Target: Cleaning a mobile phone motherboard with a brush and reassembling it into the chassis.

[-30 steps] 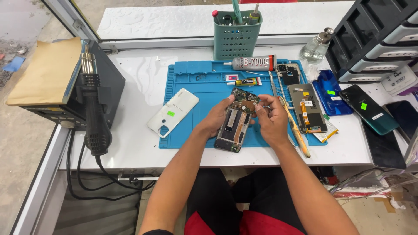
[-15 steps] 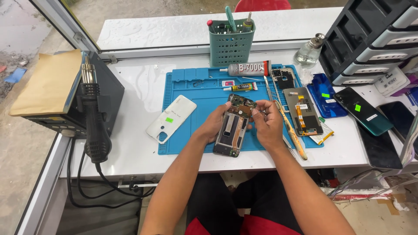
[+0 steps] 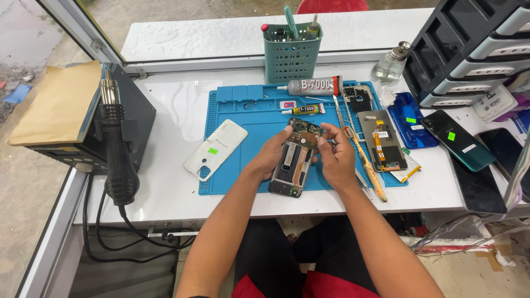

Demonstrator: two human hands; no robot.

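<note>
Blue mat (image 3: 243, 118), opened phone (image 3: 292, 165), both hands.

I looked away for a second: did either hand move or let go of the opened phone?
No visible change. The left hand and right hand still hold the opened phone over the blue mat, fingertips at its top end. The white back cover stays put.

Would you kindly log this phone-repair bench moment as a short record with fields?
Surface: white table with blue work mat
Left hand: left hand grips the left edge of the opened phone
Right hand: right hand at the phone's top right, fingertips pinched
Phone: back off, insides showing, tilted on the mat
Left of mat: white back cover; hot-air gun
Behind: green tool holder; glue tube
Right: dark phone
</note>
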